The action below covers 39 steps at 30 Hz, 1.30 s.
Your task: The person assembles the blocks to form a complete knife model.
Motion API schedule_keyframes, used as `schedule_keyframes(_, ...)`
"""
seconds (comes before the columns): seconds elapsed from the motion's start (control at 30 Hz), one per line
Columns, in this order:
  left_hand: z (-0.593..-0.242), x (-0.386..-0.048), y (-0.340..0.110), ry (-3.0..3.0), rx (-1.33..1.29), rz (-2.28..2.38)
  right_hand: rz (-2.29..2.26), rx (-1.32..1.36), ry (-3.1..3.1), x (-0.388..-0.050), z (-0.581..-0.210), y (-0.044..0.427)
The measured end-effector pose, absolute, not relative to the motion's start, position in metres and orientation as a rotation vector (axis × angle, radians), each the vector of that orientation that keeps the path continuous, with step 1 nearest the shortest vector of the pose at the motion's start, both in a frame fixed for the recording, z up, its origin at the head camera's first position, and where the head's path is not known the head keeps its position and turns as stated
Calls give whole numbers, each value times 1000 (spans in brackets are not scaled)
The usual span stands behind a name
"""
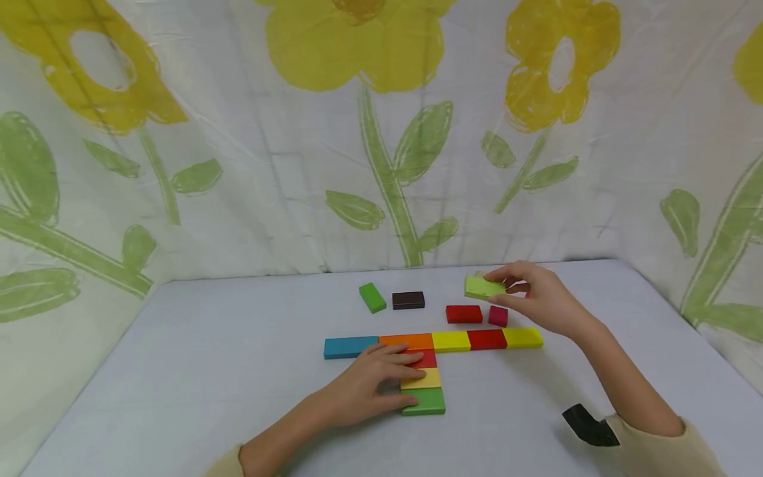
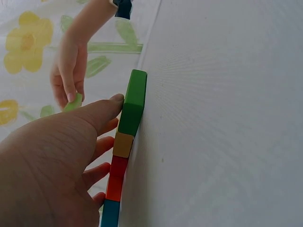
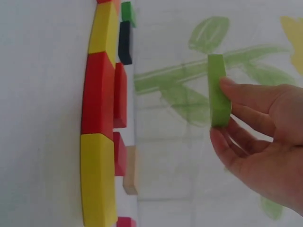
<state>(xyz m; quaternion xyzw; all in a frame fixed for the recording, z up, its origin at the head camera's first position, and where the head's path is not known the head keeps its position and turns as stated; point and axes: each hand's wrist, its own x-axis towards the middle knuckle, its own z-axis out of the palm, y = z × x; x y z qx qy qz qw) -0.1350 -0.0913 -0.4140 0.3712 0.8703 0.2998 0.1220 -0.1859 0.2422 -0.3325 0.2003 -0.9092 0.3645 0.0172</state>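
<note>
Light-green block [image 1: 481, 287] hangs in the air at two o'clock from the orange block [image 1: 418, 340], where a row [image 1: 450, 341] of blocks meets its stem [image 1: 432, 378]; twelve points away from the person. Toward twelve, the white table [image 1: 208, 358] stops at its far edge, just before the flowered curtain [image 1: 268, 172], with the dark brown block [image 1: 408, 301] and a loose red block [image 1: 463, 315] lying between that edge and the row. From the blue block [image 1: 349, 348] at nine, white surface stretches to the left edge; from the yellow end block [image 1: 524, 338] at three, it runs on to the right edge. The right hand [image 1: 544, 298] pinches the light-green block between thumb and fingers, well apart from the row in the right wrist view. Toward half past seven, the left hand [image 1: 360, 387] has its fingers spread apart, reaching across the stem, with the thumb touching the green end block [image 1: 428, 401] at six.
</note>
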Motion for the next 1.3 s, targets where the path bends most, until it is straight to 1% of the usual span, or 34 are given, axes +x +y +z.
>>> schedule_keyframes(0.2, -413, -135, -91, 2540, 1089, 870, 1142, 724, -2814, -172, -338, 236)
schedule_keyframes(0.5, -414, -136, -91, 2533, 1088, 873, 1202, 798, -2813, -161, -354, 227)
schedule_keyframes(0.97, -413, -135, -91, 2538, 1083, 880, 1270, 941, -2823, -160, -373, 217)
schedule_keyframes(1.3, -413, -136, -90, 2540, 1073, 862, 1236, 950, -2859, -161, -383, 212)
